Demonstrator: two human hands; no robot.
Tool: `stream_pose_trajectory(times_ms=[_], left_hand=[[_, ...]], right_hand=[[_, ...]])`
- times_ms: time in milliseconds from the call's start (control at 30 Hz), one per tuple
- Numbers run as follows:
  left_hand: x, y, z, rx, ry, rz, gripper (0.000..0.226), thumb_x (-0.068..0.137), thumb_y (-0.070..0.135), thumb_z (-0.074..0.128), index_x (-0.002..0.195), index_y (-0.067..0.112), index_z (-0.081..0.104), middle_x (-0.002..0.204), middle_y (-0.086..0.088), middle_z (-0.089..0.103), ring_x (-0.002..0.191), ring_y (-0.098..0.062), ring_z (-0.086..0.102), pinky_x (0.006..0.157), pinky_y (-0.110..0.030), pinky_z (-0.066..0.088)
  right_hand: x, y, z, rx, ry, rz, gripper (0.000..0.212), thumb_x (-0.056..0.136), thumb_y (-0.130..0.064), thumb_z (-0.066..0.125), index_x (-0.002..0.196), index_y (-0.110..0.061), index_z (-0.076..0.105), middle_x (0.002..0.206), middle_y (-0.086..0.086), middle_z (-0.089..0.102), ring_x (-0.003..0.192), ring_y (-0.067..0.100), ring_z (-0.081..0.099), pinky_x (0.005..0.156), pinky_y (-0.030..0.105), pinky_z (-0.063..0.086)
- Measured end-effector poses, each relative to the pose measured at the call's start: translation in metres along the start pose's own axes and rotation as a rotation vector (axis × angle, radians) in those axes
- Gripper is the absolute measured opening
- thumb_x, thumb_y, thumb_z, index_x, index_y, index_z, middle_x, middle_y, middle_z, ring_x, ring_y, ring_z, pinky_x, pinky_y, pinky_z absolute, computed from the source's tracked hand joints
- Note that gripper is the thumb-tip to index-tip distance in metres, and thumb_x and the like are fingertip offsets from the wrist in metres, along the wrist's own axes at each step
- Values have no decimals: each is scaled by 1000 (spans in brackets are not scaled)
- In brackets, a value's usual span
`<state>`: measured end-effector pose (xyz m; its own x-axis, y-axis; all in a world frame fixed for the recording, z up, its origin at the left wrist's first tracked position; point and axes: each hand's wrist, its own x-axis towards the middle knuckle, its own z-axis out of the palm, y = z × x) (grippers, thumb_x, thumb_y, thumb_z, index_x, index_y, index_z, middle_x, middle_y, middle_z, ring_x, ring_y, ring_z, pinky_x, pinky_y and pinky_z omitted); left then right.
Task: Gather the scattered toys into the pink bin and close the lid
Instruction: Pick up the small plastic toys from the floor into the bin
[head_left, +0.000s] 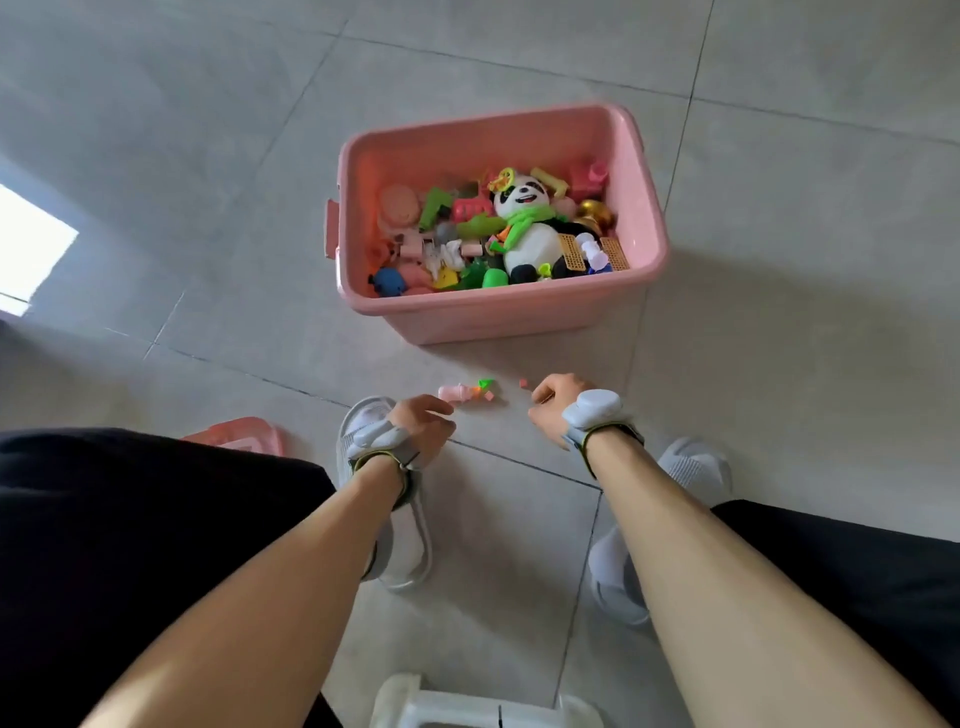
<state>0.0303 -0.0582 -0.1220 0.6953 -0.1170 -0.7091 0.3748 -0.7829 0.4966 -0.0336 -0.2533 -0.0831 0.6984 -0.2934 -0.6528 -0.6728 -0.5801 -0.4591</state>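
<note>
Now | left hand (422, 427), right hand (551, 410) near floor toys (465, 392) | pink bin (498, 312) lidless

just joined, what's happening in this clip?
A person is crouched over a tiled floor, clearing up toys. The pink bin sits open ahead, already holding a panda plush and many small toys. A few small pieces still lie on the floor in front of it. The left hand reaches toward them; the right hand is curled beside a small red piece. The lid lies on the floor to the left.
</note>
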Motion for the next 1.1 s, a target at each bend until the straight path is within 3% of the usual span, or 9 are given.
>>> stream_pose_trajectory(times_ms=[100,200,400,500,600,733,833,967,1100], left_hand=[[26,-10,4,213,1,7,23,74,33,62,94,44,60,103,13,69,89,-16,67,85,-37,56],[41,-4,7,403,35,107,40,81,28,61,119,38,57,126,4,55,101,-20,61,90,-39,52],[88,4,27,577,-52,184,70,84,12,59,144,36,33,145,-4,30,132,-28,32,98,-49,46],[97,2,36,558,-22,178,51,90,20,56,138,28,42,137,-8,40,124,-29,43,91,-43,48],[99,-1,38,558,-40,103,33,92,25,53,125,18,54,124,-9,49,113,-30,53,80,-33,43],[97,-8,34,345,-2,-49,20,80,32,60,100,29,59,110,-1,63,92,-22,63,75,-29,50],[87,-14,25,241,73,-129,26,81,54,57,100,37,56,95,11,66,75,-13,63,55,-23,42],[85,-21,23,47,118,-157,25,76,57,60,91,37,56,91,13,68,74,-12,65,74,-34,57],[81,-18,29,-84,94,-191,24,71,49,68,81,32,55,87,10,69,76,-19,70,79,-40,59]], right_hand=[[17,7,12,-13,-45,46,29,85,-9,51,111,-18,62,119,-1,64,87,19,53,62,21,40],[32,11,22,-37,-65,97,30,85,-11,52,112,-21,61,118,2,64,100,23,59,79,23,43],[64,7,32,-136,-118,105,35,87,-6,54,120,-13,62,129,2,60,117,25,56,85,19,40],[80,4,37,-143,-100,89,35,85,-8,57,120,-10,59,138,-2,54,119,22,54,89,19,40],[96,1,45,-163,-82,94,42,84,-13,60,126,-12,54,134,9,50,117,29,54,94,27,43],[109,0,66,-199,-22,79,57,82,-19,62,134,-18,39,137,9,34,121,33,47,96,34,42],[111,-3,83,-263,14,21,54,83,-22,63,131,-15,39,136,9,32,121,33,41,97,33,38],[113,-12,97,-267,41,-25,39,86,-24,63,119,-12,48,131,11,37,114,32,46,94,35,41],[118,-16,95,-318,13,-40,26,97,-23,47,118,-10,54,126,13,45,110,35,56,88,35,43]])
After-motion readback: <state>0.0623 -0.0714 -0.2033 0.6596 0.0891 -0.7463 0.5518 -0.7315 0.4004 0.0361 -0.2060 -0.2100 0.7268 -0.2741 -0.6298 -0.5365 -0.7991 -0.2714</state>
